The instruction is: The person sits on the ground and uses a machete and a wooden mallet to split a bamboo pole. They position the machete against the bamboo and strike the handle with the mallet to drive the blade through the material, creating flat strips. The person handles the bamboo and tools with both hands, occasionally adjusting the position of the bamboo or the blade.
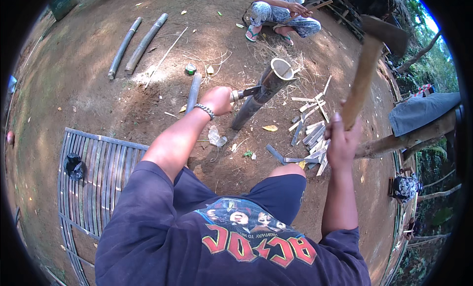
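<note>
My left hand (pixel 218 101) is closed round the handle of a knife (pixel 252 91), its dark blade against the side of a thick bamboo tube (pixel 255 99). Whether the edge has gone into the wall cannot be told. That tube stands on the dirt in front of me, tilted, its round open end at the top. On the right, my right hand (pixel 343 140) grips the wooden handle of a hatchet (pixel 367 71), raised with its dark metal head up, well apart from the tube.
Split bamboo pieces (pixel 313 138) lie heaped right of the tube. Bamboo poles (pixel 147 43) rest at the far left. A slatted bamboo bench (pixel 98 182) stands at my left. Another person (pixel 286 15) sits ahead, holding a stick. Grey cloth (pixel 423 113) hangs over a log at right.
</note>
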A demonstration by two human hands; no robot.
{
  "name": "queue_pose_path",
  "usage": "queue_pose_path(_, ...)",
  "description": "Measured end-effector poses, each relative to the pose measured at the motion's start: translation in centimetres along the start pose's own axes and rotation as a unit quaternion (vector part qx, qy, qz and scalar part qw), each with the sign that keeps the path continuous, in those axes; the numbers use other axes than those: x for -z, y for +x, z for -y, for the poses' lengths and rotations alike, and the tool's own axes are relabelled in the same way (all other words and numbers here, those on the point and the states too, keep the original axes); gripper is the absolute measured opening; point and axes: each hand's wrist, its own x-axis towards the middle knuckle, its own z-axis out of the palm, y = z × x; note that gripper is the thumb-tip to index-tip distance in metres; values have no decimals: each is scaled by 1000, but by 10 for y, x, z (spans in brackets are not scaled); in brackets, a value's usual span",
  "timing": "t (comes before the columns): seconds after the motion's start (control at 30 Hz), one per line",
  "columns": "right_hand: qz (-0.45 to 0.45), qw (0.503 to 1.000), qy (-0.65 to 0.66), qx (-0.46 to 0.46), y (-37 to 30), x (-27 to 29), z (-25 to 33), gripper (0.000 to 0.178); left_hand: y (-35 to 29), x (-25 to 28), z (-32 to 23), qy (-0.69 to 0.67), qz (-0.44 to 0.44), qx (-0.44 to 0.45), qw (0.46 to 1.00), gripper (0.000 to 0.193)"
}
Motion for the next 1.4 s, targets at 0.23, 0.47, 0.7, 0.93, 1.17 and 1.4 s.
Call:
queue_pose_path(0.23, -167, 959, 176, 146, 8, 27, 24, 39, 7, 5, 25, -576, 63, 4, 815, 49)
queue_pose_path(0.47, -136, 977, 155, 57, -20, 16, -26, 44, 4, 6, 37, -624, 63, 22, 779, 55)
queue_pose_path(0.7, -132, 974, 166, 79, -27, 10, -37, 47, -8, 4, 52, -389, 68, -70, 916, 39)
queue_pose_path(0.93, -116, 974, 185, 53, -41, 9, -54, 46, -27, -10, 64, -276, 96, -37, 956, 47)
queue_pose_path(1.17, -77, 976, 205, 18, -50, 1, -77, 42, -29, -15, 87, -326, 86, 37, 941, 50)
queue_pose_path(1.4, -69, 978, 179, 80, -24, 3, -78, 43, -33, -12, 86, -338, 72, 56, 937, 50)
